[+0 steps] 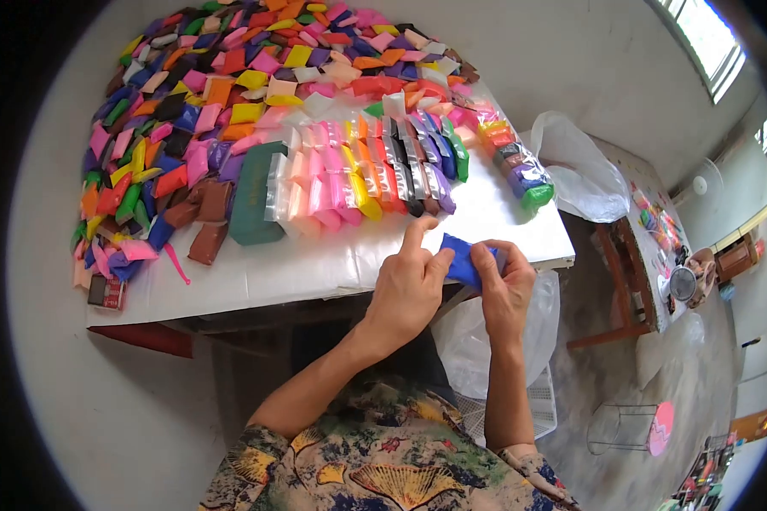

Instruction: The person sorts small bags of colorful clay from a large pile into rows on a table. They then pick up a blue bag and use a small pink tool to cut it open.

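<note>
A small blue packet (460,261) is held just in front of the table's near edge. My right hand (508,288) pinches its right side between thumb and fingers. At its left edge, the thumb of my left hand (407,288) presses in, while the index finger points out towards the table; the other fingers are curled and partly hidden. Just beyond my left hand, a row of colored packets with clear ends (375,170) lies side by side, running from pale peach to green. A dark green block (258,194) stands against the row's left end.
A large heap of loose colored packets (222,94) covers the back and left of the white table (256,285). A clear bag of packets (516,166) lies at the right. Plastic bags (575,166), another table (626,281) and a pink-topped stool (660,428) stand further right.
</note>
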A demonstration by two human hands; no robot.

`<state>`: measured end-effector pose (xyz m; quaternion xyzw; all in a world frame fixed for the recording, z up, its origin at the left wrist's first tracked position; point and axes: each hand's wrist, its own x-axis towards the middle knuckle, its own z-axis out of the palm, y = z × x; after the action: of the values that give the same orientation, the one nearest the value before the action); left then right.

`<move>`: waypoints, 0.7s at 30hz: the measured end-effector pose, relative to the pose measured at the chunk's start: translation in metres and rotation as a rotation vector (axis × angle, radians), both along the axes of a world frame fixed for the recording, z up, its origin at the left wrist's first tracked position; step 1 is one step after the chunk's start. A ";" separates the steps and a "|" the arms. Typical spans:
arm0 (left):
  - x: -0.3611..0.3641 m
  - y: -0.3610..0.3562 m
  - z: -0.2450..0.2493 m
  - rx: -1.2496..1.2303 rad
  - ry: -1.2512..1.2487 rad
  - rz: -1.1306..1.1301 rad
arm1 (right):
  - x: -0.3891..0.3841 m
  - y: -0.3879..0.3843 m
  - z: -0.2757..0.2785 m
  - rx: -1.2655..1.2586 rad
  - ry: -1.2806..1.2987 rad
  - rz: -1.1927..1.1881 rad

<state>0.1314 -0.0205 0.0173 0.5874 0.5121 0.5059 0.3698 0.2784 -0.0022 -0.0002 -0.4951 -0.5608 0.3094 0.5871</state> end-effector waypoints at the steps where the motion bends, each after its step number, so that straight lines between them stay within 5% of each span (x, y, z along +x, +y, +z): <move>1: -0.002 -0.005 0.002 -0.017 0.015 0.003 | 0.001 0.008 0.000 -0.010 -0.017 -0.070; 5: -0.015 -0.023 -0.003 -0.012 0.023 -0.025 | -0.002 0.024 0.010 -0.056 -0.564 -0.247; 8: -0.031 -0.035 -0.016 0.025 -0.029 0.001 | -0.004 0.015 0.003 0.241 -0.912 -0.462; 12: -0.062 -0.063 -0.014 -0.017 -0.118 0.069 | -0.004 -0.004 0.000 0.511 -1.037 -0.288; 17: -0.098 -0.088 -0.009 0.049 -0.064 0.243 | -0.008 0.001 -0.025 0.390 -1.077 0.024; 21: -0.143 -0.090 -0.003 0.280 0.296 0.755 | -0.007 0.006 -0.029 0.414 -1.128 0.031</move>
<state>-0.0120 -0.1109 0.0142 0.4695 0.6651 0.5807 -0.0023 0.2717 0.0037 -0.0290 -0.4499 -0.8416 -0.1083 0.2785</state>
